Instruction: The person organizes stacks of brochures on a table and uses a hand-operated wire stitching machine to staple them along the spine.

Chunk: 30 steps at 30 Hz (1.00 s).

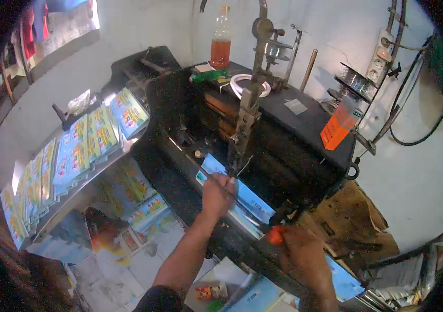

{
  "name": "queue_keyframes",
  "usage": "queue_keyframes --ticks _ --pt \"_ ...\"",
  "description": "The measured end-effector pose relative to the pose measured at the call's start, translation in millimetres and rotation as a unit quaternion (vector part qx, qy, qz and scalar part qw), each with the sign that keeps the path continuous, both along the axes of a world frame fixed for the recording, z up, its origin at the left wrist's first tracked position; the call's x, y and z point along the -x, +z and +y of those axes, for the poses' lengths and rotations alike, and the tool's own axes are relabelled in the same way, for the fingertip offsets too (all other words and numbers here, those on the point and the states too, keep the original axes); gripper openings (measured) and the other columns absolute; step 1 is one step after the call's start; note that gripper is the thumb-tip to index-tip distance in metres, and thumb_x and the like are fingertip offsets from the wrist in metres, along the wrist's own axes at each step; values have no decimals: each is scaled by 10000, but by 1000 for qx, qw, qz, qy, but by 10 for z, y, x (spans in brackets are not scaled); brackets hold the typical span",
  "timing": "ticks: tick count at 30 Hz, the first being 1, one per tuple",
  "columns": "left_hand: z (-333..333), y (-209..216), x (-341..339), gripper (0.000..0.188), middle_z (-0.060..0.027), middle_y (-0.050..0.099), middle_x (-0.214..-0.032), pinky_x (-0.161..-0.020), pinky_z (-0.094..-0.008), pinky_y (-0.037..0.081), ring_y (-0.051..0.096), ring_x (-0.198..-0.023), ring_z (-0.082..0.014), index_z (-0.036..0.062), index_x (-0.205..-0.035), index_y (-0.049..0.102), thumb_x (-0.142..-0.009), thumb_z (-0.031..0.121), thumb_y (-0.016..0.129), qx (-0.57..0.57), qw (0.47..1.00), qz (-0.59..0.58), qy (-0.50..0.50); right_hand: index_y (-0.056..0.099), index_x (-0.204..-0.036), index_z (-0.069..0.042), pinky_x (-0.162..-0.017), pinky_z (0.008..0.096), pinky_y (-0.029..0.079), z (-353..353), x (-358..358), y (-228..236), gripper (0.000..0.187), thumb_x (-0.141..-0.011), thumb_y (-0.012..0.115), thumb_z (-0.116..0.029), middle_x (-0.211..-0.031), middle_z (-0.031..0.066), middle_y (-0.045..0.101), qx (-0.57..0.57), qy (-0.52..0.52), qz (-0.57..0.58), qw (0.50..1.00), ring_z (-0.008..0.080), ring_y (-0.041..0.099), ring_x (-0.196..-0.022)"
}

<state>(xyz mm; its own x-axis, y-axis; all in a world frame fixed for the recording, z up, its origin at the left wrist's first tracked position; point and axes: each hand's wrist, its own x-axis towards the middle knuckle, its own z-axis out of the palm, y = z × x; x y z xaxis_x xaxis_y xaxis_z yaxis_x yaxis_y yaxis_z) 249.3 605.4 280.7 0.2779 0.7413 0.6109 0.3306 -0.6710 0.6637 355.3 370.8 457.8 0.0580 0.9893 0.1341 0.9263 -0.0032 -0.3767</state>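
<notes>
In the head view, we had a light blue booklet [239, 200] lying on the bed of the black stitching machine [283, 151], just under its upright metal head [247, 112]. Our left hand [219, 195] lay on the booklet at its ten o'clock end, fingers bent and pressing it flat against the bed; it pinned the booklet and did not clasp it. Our right hand [299, 249] sat at the booklet's four o'clock end, closed round something with an orange tip [274, 235]; we could not tell what tool it was.

We judged the step to be lining the booklet's fold up beneath the head. The next move would call for a steady hold and fingers kept away from the point where the head comes down, since the left fingertips were very near it.

Around us, at nine o'clock, rows of printed booklets [70, 161] stood fanned on a slanted shelf. At twelve o'clock stood a bottle of orange liquid [221, 39], with a white coil [245, 83] just beside it. An orange box [338, 127] rested at two o'clock, beside a wire spool [356, 80] and a power strip [380, 57] on the wall. More blue sheets [255, 296] lay at six o'clock.
</notes>
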Motion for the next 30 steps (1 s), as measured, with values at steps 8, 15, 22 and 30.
queue_keyframes --ticks 8,15,22,30 --pt "24 -171 -50 268 -113 492 -809 -762 -397 440 523 -804 -281 14 -809 562 -929 254 573 131 984 -120 22 565 -1198 -48 -835 382 495 -730 -92 -490 385 -814 579 -26 -1100 163 626 58 -16 163 985 312 620 -977" --pt "1 -177 -107 298 -22 559 -798 -649 -254 395 481 -713 -92 31 -909 595 -962 322 554 346 806 -458 -145 549 -1245 -35 -828 352 476 -974 -40 -548 431 -833 484 69 -1068 137 623 76 -90 334 935 264 609 -959" --pt "37 -239 -191 311 -30 561 -781 -613 -253 380 475 -689 -112 75 -820 530 -953 355 560 373 774 -502 -98 559 -1237 -52 -836 342 468 -1168 -190 -755 421 -834 499 52 -1034 115 628 95 -103 345 928 227 603 -998" --pt "-32 -107 -149 208 -23 545 -790 -625 -255 392 501 -719 -158 111 -842 545 -934 291 592 468 528 -678 -208 566 -1208 -63 -856 344 454 -1237 -193 -832 386 -840 512 41 -1072 109 625 141 -154 356 911 227 595 -1014"
